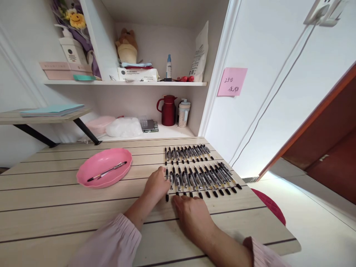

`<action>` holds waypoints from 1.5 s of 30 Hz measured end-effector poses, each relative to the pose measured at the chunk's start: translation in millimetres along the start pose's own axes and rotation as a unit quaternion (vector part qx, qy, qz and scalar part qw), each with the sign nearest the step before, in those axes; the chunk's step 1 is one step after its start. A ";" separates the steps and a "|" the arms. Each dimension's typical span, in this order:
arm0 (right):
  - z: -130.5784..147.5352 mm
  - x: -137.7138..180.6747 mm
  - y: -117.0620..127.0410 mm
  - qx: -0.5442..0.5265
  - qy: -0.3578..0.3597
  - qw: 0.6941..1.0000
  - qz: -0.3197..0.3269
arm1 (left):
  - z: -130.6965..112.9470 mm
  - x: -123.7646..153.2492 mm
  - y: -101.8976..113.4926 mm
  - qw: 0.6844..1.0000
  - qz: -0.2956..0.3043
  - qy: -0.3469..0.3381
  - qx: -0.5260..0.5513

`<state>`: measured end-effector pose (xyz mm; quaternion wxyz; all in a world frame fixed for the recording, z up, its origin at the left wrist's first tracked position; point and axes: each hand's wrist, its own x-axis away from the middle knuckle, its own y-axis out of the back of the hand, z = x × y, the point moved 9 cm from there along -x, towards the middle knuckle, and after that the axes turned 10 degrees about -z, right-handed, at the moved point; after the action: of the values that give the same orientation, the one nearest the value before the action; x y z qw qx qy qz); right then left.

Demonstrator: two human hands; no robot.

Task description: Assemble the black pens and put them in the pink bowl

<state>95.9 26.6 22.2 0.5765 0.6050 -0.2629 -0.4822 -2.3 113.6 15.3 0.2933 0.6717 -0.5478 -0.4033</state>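
Observation:
Two rows of several black-and-clear pens lie side by side on the wooden table (69, 207), a far row (187, 152) and a near row (204, 180). My left hand (156, 185) is curled at the left end of the near row, its fingers closed around the leftmost pen (167, 185). Just below that row's tips rests my right hand (191, 215), knuckles up with its fingertips touching the pens' ends; how they are set is hidden. A pink oval dish (104, 171) to the left holds two pens (107, 171).
Shelves at the back carry a red jug (167, 110), a cup (184, 112), a tissue pack (137, 74), a plush toy and bottles. A pink sticky note (232, 81) hangs on the white wall. A red cushion (271, 205) lies beyond the table's right edge.

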 end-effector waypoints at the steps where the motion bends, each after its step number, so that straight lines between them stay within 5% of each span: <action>1: 0.2 0.1 -0.3 -0.001 0.001 1.000 0.001 | 0.6 -1.6 -0.1 1.000 -0.002 0.001 0.002; 19: -2.6 -0.3 6.3 0.009 -0.013 1.000 -0.017 | 4.7 -0.8 1.6 0.998 -0.001 0.017 0.062; 24: -3.1 -1.3 12.2 -0.003 -0.016 0.999 -0.039 | 11.4 -5.5 22.3 0.999 -0.026 0.023 0.038; 30: -6.3 -1.8 14.8 -0.008 -0.025 0.998 -0.059 | 64.8 -22.5 116.4 0.986 -0.118 0.080 -0.087; 34: -6.2 -1.7 15.7 -0.011 -0.017 0.997 -0.076 | 121.2 -28.8 161.0 0.969 -0.096 0.147 -0.175; 39: -6.2 -2.9 14.6 -0.020 -0.019 0.997 -0.076 | 159.6 -33.3 160.7 0.960 -0.045 0.175 -0.215; 45: -6.4 -4.7 19.0 -0.018 -0.029 0.997 -0.076 | 159.1 -27.8 150.7 0.963 -0.034 0.159 -0.215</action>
<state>104.2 29.8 40.7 0.5412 0.5983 -0.2244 -0.5466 -216.9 114.0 67.3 0.4999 0.6667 -0.3716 -0.4093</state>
